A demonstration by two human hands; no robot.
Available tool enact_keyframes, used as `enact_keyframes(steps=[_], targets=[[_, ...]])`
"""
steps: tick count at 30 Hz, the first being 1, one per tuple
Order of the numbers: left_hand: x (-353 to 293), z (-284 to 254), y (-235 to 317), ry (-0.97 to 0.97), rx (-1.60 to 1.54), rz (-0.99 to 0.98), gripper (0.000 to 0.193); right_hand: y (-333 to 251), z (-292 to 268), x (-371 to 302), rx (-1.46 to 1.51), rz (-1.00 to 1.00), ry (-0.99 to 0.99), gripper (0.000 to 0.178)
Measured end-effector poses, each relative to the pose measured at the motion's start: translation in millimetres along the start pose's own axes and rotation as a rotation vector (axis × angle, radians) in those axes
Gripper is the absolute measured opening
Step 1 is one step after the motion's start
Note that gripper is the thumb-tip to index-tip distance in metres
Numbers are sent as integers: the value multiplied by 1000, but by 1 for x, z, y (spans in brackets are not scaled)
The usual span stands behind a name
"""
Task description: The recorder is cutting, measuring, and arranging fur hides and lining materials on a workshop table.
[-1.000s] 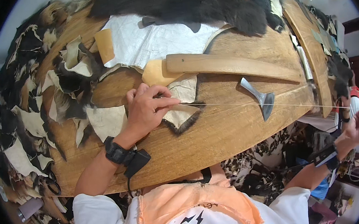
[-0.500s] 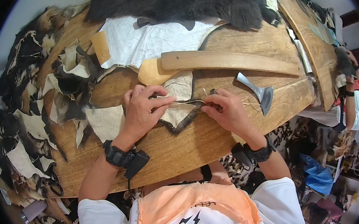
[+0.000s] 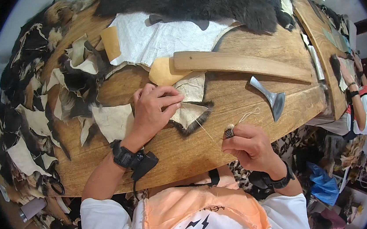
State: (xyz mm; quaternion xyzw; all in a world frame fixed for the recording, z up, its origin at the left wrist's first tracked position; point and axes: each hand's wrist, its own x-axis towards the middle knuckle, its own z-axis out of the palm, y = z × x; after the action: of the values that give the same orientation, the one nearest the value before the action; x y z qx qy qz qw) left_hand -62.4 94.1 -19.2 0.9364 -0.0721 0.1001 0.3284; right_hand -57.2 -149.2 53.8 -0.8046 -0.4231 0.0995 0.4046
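Observation:
My left hand [image 3: 154, 110] presses down on a small piece of pale hide with a dark fur edge [image 3: 191, 112] lying on the wooden table [image 3: 236, 109]. A thin white thread [image 3: 202, 128] runs from the hide to my right hand [image 3: 248, 145], which pinches the thread close to the table's near edge, a thimble on one finger. The needle is too small to make out. A black watch sits on each wrist.
A long wooden handle [image 3: 240, 63] and a metal blade [image 3: 272, 99] lie right of the hide. A white cloth [image 3: 163, 39] and a black fur pelt [image 3: 199, 2] lie beyond. Fur scraps [image 3: 50, 109] pile at the left. Another person [image 3: 366, 105] works at the far right.
My right hand swung in from far right to the hide half a second ago. It has now drawn back toward me with the thread. My left hand stayed on the hide.

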Motion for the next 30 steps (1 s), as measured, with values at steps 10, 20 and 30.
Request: enact_keyframes(steps=[10,20,30], targets=[[-1,0,0,12,6,-16,14,2,3,5,68,-89,7,13],[-2,-6,11,124,-138,-83,13,-5,8,36,-45,-94,15,14],[1,-4,24,80,-315,-143,10,37,54,48,-96,38,117,7]])
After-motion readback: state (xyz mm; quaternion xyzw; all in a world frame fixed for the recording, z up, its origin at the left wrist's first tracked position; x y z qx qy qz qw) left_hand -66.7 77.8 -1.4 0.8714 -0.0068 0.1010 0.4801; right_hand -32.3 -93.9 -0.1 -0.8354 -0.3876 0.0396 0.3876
